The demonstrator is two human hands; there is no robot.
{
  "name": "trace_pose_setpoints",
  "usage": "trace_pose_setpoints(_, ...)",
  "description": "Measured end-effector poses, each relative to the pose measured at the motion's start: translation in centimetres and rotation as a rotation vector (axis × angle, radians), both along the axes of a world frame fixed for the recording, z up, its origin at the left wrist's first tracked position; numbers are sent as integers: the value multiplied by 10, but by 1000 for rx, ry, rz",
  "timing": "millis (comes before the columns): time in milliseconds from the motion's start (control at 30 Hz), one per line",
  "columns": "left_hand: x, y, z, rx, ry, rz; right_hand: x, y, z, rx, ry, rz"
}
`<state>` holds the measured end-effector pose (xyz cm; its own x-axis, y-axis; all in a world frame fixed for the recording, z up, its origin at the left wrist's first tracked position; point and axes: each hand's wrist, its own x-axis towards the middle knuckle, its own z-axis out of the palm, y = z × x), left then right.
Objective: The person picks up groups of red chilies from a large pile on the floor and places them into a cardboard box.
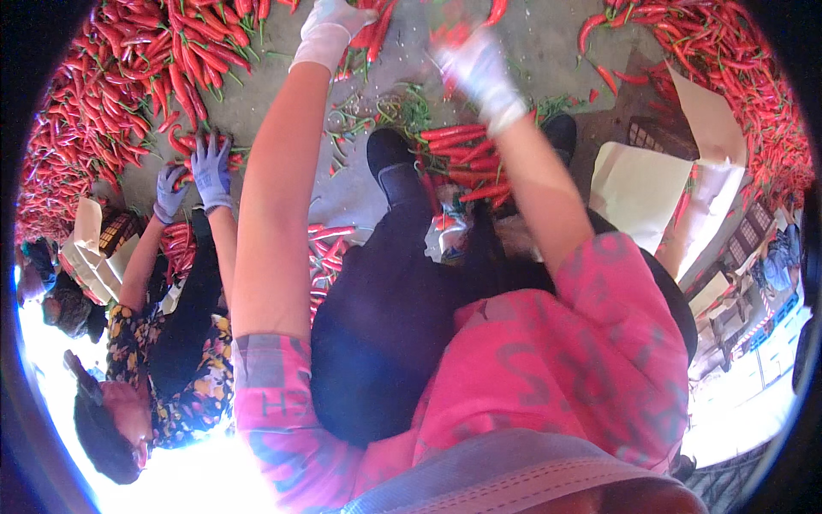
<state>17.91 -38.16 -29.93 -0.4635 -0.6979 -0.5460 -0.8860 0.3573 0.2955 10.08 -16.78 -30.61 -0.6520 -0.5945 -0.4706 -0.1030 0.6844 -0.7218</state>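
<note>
My left hand [331, 29], in a white glove, is at the top edge of the view, its thumb against several long red chilli peppers [383, 29]. They appear gripped, though part of the hand is cut off. My right hand [478, 74], also white-gloved, is blurred by motion. Blurred red and green peppers [449, 26] lie at its fingertips; whether it grips them is unclear. Below, between my dark shoes [388, 151], a bunch of red chilli peppers [465, 154] lies stacked. Green stems [411, 109] are scattered on the concrete floor [276, 96] between my hands.
Large chilli heaps rise at left [96, 115] and right [725, 58]. An open cardboard box [636, 186] stands by my right leg. At left, a co-worker's gloved hands [212, 170] touch peppers, with another carton [90, 257] nearby. More peppers [329, 247] lie beside my left thigh.
</note>
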Motion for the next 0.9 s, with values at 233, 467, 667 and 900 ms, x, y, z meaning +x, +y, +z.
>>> trace_pose_setpoints(233, -18, 2, -38, 16, -97, -146, -116, -6, -29, 441, 476, -116)
trace_pose_setpoints(467, -7, -18, -31, 91, -108, -143, 79, 24, -4, -333, -823, 45)
trace_pose_setpoints(667, -1, -13, -46, -5, -49, -136, -31, -24, 18, -158, 116, 6)
trace_pose_setpoints(900, -20, 4, -16, 63, -114, -64, -196, -172, 22, 4, 607, 191)
